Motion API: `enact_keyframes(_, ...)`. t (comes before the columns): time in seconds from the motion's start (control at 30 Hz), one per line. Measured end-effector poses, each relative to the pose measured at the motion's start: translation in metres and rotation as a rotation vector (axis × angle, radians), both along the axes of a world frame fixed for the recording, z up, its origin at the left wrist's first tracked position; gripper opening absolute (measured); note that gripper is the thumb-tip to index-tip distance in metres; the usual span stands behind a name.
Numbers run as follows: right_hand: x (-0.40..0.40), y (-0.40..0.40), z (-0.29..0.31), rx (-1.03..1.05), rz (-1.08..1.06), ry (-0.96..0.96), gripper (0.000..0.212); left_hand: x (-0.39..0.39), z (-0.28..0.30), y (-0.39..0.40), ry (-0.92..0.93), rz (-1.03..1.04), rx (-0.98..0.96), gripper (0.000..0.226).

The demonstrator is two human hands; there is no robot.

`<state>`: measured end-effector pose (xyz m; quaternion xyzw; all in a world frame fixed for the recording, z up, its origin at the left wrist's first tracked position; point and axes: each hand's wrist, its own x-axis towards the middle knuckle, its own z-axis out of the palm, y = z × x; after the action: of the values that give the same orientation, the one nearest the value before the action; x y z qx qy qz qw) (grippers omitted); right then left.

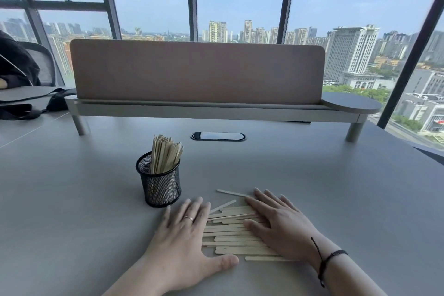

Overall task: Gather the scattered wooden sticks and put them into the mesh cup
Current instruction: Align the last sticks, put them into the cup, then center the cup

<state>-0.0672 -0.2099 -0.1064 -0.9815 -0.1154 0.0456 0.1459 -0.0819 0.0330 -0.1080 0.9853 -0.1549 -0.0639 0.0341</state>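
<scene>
Loose wooden sticks (234, 230) flat between left hand (185, 230), right hand (278, 221); no grip.

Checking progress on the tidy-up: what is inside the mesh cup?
The mesh cup holds a bundle of wooden sticks standing upright, tops above the rim. Its bottom is hidden.

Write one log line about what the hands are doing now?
left hand: flat beside sticks | right hand: flat on sticks | cup: part filled

Flat hands (185, 230) (278, 221) flank sticks (233, 235) near mesh cup (159, 182).
</scene>
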Motion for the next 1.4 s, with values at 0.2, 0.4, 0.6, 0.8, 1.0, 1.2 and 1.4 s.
enact_keyframes(0.2, -0.004, 0.005, -0.001, -0.097, -0.050, 0.016, 0.107, 0.001, -0.007, -0.005, 0.027, -0.047, 0.008, 0.138)
enact_keyframes(0.4, -0.003, 0.002, -0.001, -0.093, -0.026, 0.025, 0.104, 0.005, -0.003, -0.007, 0.039, -0.126, -0.022, 0.129)
enact_keyframes(0.6, -0.003, 0.002, -0.001, -0.068, 0.002, 0.003, 0.118, 0.013, 0.000, -0.012, 0.045, -0.181, -0.040, 0.130)
enact_keyframes(0.8, -0.003, 0.003, 0.000, 0.001, 0.020, -0.021, 0.103, 0.015, 0.000, -0.017, 0.008, -0.200, -0.143, 0.127)
enact_keyframes(1.0, 0.000, 0.001, -0.001, 0.256, -0.093, -0.109, 0.083, 0.004, 0.000, -0.003, -0.092, -0.151, -0.123, 0.131)
enact_keyframes(1.2, 0.003, -0.008, -0.003, 0.064, -0.090, -0.138, 0.058, 0.002, 0.000, 0.012, -0.023, -0.015, -0.104, 0.121)
enact_keyframes(1.4, 0.007, -0.007, -0.006, 0.033, -0.127, -0.109, 0.057, -0.005, -0.001, 0.004, 0.028, -0.011, -0.053, 0.120)
